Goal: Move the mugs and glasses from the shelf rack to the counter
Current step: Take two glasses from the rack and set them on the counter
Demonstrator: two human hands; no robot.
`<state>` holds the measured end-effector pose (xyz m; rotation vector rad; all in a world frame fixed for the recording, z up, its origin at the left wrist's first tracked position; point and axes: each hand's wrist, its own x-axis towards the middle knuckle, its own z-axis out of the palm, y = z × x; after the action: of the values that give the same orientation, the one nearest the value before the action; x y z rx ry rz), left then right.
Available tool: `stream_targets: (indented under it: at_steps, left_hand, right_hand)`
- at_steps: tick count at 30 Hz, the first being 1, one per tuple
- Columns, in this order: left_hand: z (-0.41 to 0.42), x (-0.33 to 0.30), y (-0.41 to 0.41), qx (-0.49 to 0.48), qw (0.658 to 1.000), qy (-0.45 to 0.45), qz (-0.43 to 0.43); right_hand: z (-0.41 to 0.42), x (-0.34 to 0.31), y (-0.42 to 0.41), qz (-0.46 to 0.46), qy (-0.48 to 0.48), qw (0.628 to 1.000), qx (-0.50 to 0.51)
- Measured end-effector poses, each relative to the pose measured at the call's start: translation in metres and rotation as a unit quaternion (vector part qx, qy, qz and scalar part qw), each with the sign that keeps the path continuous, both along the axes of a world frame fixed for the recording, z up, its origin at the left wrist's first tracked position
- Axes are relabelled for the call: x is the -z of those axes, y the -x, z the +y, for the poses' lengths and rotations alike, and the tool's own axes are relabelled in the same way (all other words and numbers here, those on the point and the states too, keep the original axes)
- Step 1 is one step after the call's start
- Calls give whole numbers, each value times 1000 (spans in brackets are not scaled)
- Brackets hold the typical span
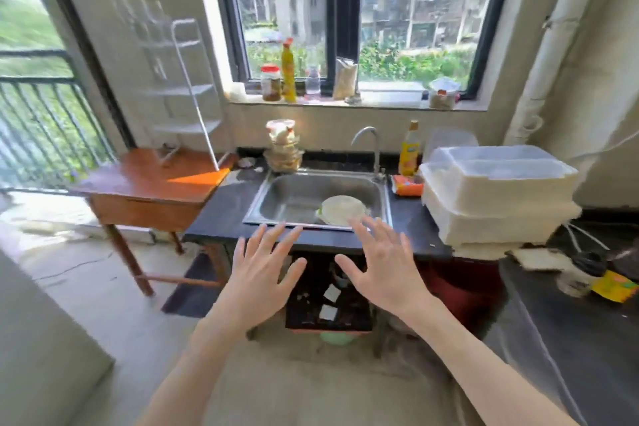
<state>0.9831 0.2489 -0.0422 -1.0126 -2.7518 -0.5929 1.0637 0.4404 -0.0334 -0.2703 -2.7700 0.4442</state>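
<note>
- Rack [179, 90]: white wire shelves on the wooden table [148, 183], up and left of both hands. Tiers blurred; cannot tell whether mugs or glasses sit on them.
- Left hand [262, 273]: empty, fingers spread, hovering at the dark worktop [221, 214] edge. Nearer to the rack; likely the one to reach.
- Right hand [380, 270]: empty, fingers spread, below the sink [297, 197], farther from the rack.
- Worktop lies just ahead of both.
</note>
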Motion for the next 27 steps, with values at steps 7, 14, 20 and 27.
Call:
stream_targets:
  at_steps: [7,14,20,27]
  left_hand:
    - [-98,-15,98,-179,984,-15,2]
    - [-140,-43,179,-273,962,28,6]
    - [-179,-47,251,-301,953,8,-23]
    - [-243,-25,370,-310,949,-19,-54]
  right_hand:
    - [-85,-20,160,27,15,986,-167]
    - [-133,-35,287,42,6,967,-253]
    - [-175,-35,379,26,-6,956,-293]
    - [-233,-24,495,-3,-24,954,-299]
